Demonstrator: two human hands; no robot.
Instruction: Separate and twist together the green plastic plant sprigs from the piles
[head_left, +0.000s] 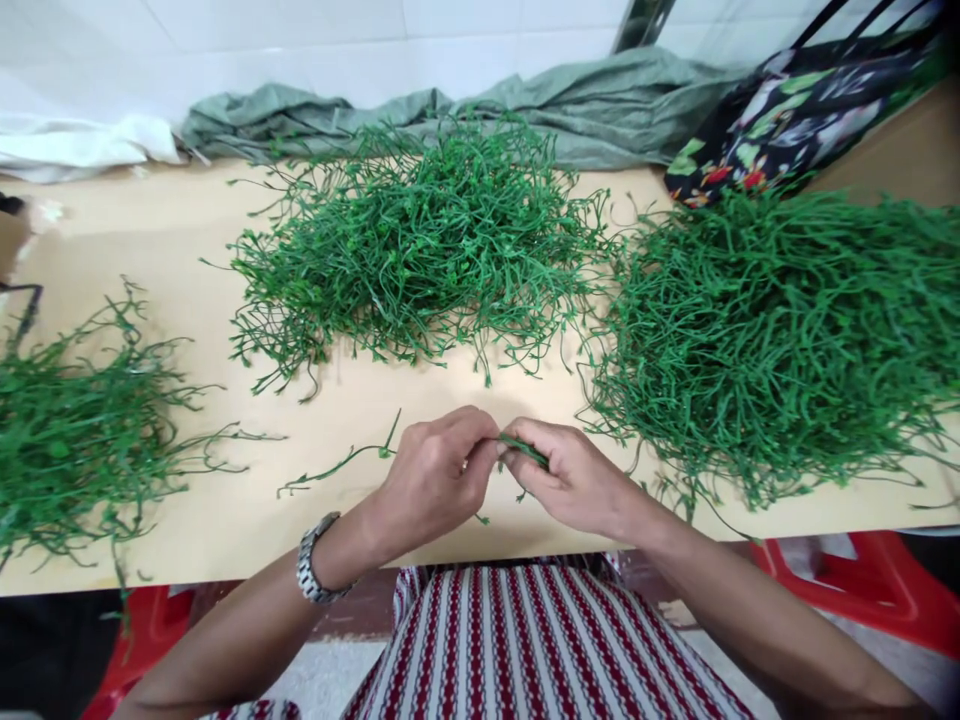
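Near the front edge of the table, my left hand and my right hand meet, fingertips almost touching. Between my right thumb and fingers lies a thin green stem, apparently plastic. My left thumb and forefinger pinch at its end, and a thin dark piece shows there. Out past the left hand's knuckles a branched green stem extends over the table; whether that hand holds it is hidden. Small green tips poke out below both hands.
Green stems form a middle heap, a right heap and a left heap on the pale table. Behind lie a grey-green cloth and a floral bag. Red stools stand below the edge.
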